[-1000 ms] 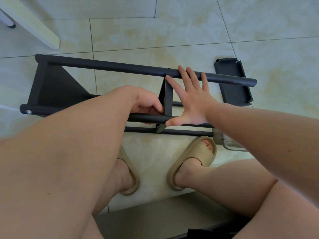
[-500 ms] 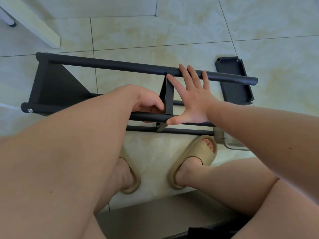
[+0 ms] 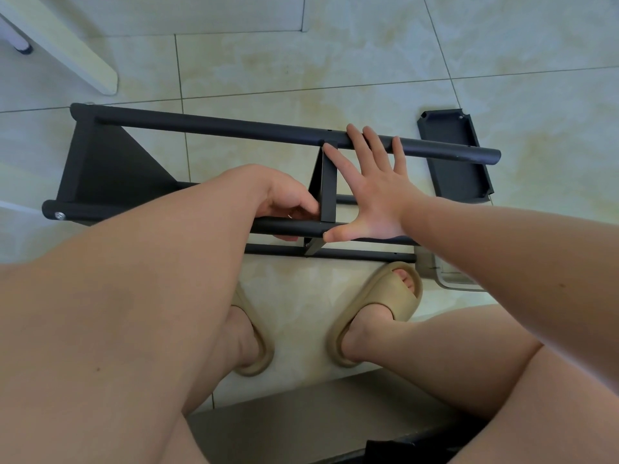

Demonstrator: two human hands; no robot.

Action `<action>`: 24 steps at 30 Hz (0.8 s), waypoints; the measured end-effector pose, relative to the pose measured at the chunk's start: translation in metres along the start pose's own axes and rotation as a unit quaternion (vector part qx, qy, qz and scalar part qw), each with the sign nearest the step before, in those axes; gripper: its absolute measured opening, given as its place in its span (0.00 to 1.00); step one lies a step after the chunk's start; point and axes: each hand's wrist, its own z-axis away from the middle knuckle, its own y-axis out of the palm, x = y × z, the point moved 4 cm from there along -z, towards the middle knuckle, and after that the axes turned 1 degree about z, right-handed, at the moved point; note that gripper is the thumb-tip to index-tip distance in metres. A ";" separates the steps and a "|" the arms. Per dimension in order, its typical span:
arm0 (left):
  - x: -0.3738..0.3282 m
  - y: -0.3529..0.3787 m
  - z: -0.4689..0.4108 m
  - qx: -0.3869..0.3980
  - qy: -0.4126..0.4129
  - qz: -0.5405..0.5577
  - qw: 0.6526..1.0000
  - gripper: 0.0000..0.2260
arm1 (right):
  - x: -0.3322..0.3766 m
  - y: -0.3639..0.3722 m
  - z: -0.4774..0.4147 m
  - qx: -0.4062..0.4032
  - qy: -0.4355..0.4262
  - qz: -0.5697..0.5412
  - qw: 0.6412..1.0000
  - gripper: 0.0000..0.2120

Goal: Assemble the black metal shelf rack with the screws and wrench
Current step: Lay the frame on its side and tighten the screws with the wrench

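A single wide-angle camera, worn on the seated person's head, looked forward and steeply down at the tiled floor [image 3: 335, 68]. The view was close: the arms [image 3: 502, 249] and legs [image 3: 418, 346] entered from the lower edge and filled most of the bottom half (the left side nearest the lens). The black shelf rack [image 3: 214, 127] lay across the middle of the frame, just beyond the sandals [image 3: 385, 306]. Farther floor and a pale furniture leg [image 3: 77, 51] occupied the top edge.
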 end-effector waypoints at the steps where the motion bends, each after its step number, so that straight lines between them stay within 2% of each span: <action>1: 0.000 0.000 -0.001 -0.005 -0.004 -0.008 1.000 0.07 | 0.000 0.000 0.000 -0.001 0.000 0.000 1.000 0.64; 5: -0.001 0.001 0.000 0.012 -0.011 -0.027 1.000 0.13 | -0.001 0.002 -0.001 -0.004 -0.001 0.002 1.000 0.64; 8: -0.001 0.001 0.004 0.028 -0.002 -0.034 0.999 0.09 | -0.001 0.002 -0.001 -0.007 -0.003 0.002 1.000 0.64; 13: -0.001 0.003 0.005 0.035 -0.010 -0.017 0.999 0.09 | 0.000 0.002 0.000 -0.011 -0.003 0.007 1.000 0.64; 17: -0.001 0.000 0.002 -0.001 -0.024 -0.018 1.000 0.09 | 0.001 0.002 0.001 -0.013 -0.005 0.011 1.000 0.63; 20: -0.001 0.002 0.002 0.010 -0.034 -0.028 0.999 0.06 | 0.001 0.002 0.002 -0.014 -0.005 0.013 1.000 0.63; 24: -0.001 0.002 0.003 0.026 -0.031 -0.020 0.999 0.08 | 0.001 0.002 0.002 -0.015 -0.007 0.011 1.000 0.63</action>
